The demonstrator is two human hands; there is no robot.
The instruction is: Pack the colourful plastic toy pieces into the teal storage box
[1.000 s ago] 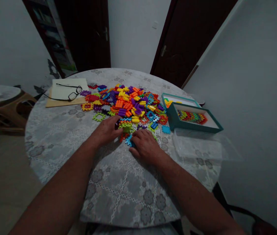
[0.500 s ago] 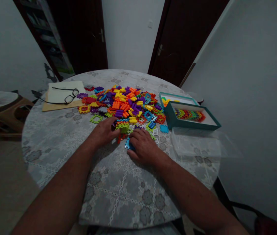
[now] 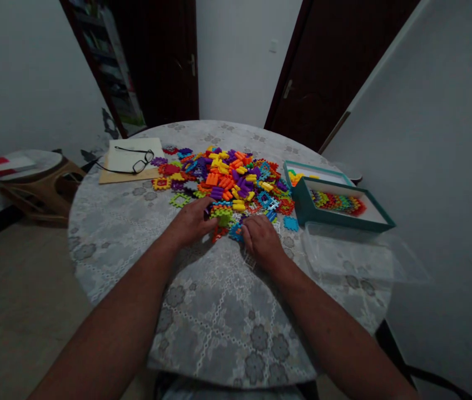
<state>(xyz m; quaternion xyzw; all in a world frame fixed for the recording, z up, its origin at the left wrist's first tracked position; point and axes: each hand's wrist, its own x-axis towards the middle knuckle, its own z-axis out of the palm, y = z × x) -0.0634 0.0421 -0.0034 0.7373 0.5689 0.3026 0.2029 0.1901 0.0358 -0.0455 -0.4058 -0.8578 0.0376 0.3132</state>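
Note:
A heap of small plastic interlocking pieces (image 3: 227, 178) in orange, yellow, purple, blue, green and red lies on the round table (image 3: 127, 239). My left hand (image 3: 192, 222) rests at the heap's near edge, fingers curled against a green-and-yellow cluster of pieces (image 3: 222, 211). My right hand (image 3: 261, 239) lies just right of it, fingers bent over a blue piece (image 3: 234, 232) on the cloth. A red piece (image 3: 218, 233) sits between the two hands.
A teal box (image 3: 336, 214) with coloured pieces inside stands at the right, its lid behind it. A clear plastic tray (image 3: 356, 255) lies near the right edge. Glasses (image 3: 135, 161) rest on papers at the back left. A low side table (image 3: 31, 178) stands left; dark doors behind.
Both hands stay at the heap's near edge. My right hand has shifted slightly forward over the blue piece. The camera has turned, so the whole scene sits further right.

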